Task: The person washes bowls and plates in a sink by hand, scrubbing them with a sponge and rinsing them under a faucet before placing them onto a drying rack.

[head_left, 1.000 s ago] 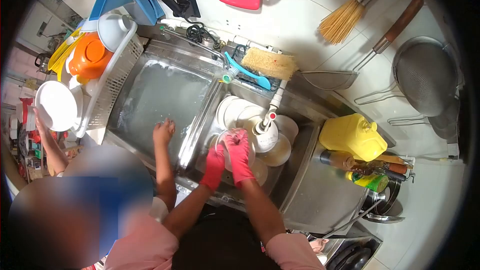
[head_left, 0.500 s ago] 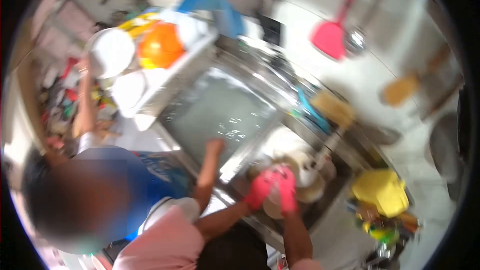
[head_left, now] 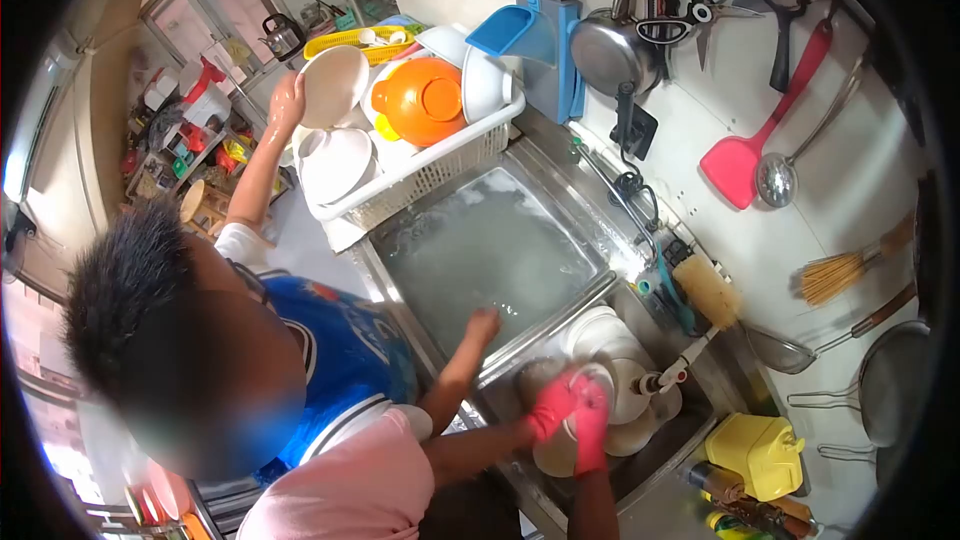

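Both my hands wear pink rubber gloves and meet over the right sink basin (head_left: 650, 475). My left hand (head_left: 550, 408) and my right hand (head_left: 592, 428) are closed around a white bowl (head_left: 556, 456), which they largely hide. Behind them, several white dishes (head_left: 610, 350) are stacked under the tap (head_left: 668, 375). A co-worker in a blue shirt stands at my left. One of that person's hands (head_left: 483, 325) rests on the edge of the water-filled left basin (head_left: 480, 250). The other hand (head_left: 285, 100) holds a white bowl (head_left: 335, 85) at the dish rack.
A white dish rack (head_left: 440, 165) with bowls and an orange lid (head_left: 425, 100) stands left of the sink. A yellow jug (head_left: 760, 452) and bottles sit at the right. Utensils, a red spatula (head_left: 735, 165), strainers and a brush hang on the wall.
The view has swung left and up, showing more of the co-worker and the rack. The co-worker's far hand now holds a bowl at the rack. My gloved hands stay on the bowl.
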`<action>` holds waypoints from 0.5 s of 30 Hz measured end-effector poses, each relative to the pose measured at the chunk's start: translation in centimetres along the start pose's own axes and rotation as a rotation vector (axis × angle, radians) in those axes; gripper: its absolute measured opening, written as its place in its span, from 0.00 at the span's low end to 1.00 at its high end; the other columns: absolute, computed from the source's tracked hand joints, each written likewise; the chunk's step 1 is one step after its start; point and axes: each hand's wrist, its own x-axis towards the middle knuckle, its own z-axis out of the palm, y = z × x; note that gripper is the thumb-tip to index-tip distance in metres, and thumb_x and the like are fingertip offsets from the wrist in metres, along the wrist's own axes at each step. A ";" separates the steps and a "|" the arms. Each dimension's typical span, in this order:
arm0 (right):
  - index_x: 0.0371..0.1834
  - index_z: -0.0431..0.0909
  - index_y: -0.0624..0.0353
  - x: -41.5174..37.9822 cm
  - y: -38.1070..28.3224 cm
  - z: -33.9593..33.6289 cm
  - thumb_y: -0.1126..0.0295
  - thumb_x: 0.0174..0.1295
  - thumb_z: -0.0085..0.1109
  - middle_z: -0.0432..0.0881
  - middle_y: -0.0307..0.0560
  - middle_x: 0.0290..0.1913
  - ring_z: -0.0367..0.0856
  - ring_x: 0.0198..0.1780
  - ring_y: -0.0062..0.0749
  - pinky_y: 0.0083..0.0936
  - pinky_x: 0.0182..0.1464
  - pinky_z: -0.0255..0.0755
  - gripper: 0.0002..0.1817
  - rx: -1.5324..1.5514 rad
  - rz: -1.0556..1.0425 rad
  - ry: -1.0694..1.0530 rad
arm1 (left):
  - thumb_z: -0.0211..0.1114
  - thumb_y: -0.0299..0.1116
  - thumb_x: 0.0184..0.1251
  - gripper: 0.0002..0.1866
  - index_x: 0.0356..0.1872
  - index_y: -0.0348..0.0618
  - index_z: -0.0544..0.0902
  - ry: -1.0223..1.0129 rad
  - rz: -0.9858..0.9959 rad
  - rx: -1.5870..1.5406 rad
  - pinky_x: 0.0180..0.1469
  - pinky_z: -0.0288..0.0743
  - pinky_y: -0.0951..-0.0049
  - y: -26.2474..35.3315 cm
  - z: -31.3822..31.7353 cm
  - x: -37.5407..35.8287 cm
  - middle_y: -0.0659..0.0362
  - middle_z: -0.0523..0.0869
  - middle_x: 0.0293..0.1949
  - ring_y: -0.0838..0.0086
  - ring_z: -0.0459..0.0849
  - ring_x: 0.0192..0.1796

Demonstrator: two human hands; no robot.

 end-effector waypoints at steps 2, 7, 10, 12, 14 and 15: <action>0.42 0.84 0.61 -2.6 -2.3 -0.5 0.68 0.61 0.64 0.87 0.51 0.40 0.86 0.43 0.44 0.38 0.48 0.79 0.10 0.000 -0.105 -0.031 | 0.53 0.52 0.78 0.26 0.60 0.40 0.81 -0.036 -0.083 -0.147 0.56 0.78 0.58 2.1 -2.6 1.3 0.44 0.88 0.49 0.49 0.86 0.52; 0.42 0.82 0.59 -2.5 -0.5 -4.5 0.57 0.63 0.60 0.85 0.56 0.37 0.84 0.39 0.54 0.47 0.42 0.78 0.16 -0.729 0.056 0.062 | 0.54 0.46 0.77 0.21 0.53 0.38 0.83 -0.248 0.040 0.331 0.57 0.76 0.58 -3.5 -3.4 2.0 0.43 0.87 0.50 0.48 0.84 0.53; 0.45 0.80 0.64 -0.3 2.8 -3.7 0.58 0.67 0.56 0.83 0.61 0.46 0.81 0.46 0.58 0.48 0.49 0.74 0.18 -0.223 0.026 0.334 | 0.57 0.44 0.74 0.18 0.47 0.39 0.86 -0.339 -0.040 0.254 0.55 0.77 0.56 -4.9 -2.1 2.3 0.43 0.88 0.47 0.48 0.85 0.51; 0.58 0.76 0.63 1.5 2.6 -2.7 0.63 0.73 0.49 0.82 0.58 0.48 0.83 0.51 0.48 0.41 0.56 0.74 0.18 -0.128 0.118 0.134 | 0.59 0.44 0.72 0.17 0.47 0.41 0.86 -0.330 -0.039 0.338 0.54 0.78 0.55 -3.0 -1.3 1.9 0.43 0.88 0.46 0.48 0.86 0.50; 0.63 0.75 0.58 3.9 2.9 -0.6 0.53 0.69 0.55 0.83 0.60 0.56 0.82 0.56 0.55 0.41 0.55 0.76 0.25 0.189 0.159 0.008 | 0.61 0.45 0.70 0.17 0.47 0.43 0.87 -0.255 0.065 0.509 0.54 0.78 0.54 -1.4 -1.0 1.8 0.43 0.88 0.46 0.48 0.87 0.50; 0.70 0.71 0.54 2.8 0.2 -2.0 0.53 0.69 0.57 0.82 0.59 0.59 0.81 0.60 0.53 0.39 0.58 0.75 0.29 0.157 0.015 -0.134 | 0.62 0.48 0.70 0.20 0.51 0.45 0.86 -0.420 0.089 0.581 0.57 0.77 0.55 -3.3 -0.3 2.7 0.44 0.88 0.48 0.51 0.86 0.52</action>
